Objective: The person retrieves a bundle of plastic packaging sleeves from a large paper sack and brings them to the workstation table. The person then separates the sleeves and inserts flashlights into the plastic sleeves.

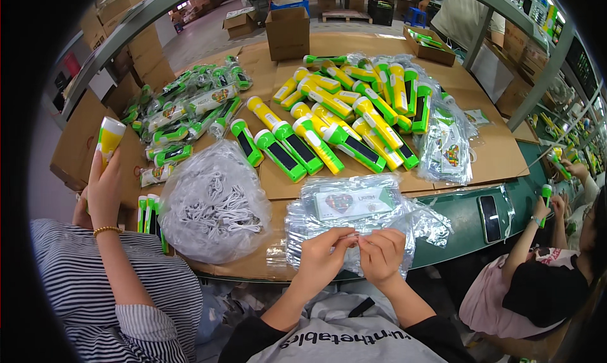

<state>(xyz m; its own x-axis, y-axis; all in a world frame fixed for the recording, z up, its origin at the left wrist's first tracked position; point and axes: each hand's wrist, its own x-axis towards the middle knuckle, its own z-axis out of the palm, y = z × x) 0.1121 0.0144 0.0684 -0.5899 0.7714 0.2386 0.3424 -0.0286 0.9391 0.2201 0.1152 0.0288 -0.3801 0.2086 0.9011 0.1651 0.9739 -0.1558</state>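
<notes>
My left hand (pixel 321 254) and my right hand (pixel 382 254) meet in front of me, thumbs and fingertips pinched together. Whatever is between them is too small and pale to make out. Just beneath and beyond them lies a stack of clear plastic bags (pixel 395 230), with a printed card (pixel 354 202) showing through the top one. Farther off is a heap of yellow, green and white flashlights (pixel 325 97), several with dark panels on their sides. To the left of my hands rests a large clear bag of white cables (pixel 218 217).
Bagged flashlights (pixel 190 104) are piled at the far left. More plastic bags (pixel 446 142) lie right of the heap. A phone (pixel 489 217) is on the green table edge. One co-worker's hand (pixel 106 186) raises a yellow flashlight; another co-worker (pixel 537 287) sits right. Cardboard boxes (pixel 288 34) stand behind.
</notes>
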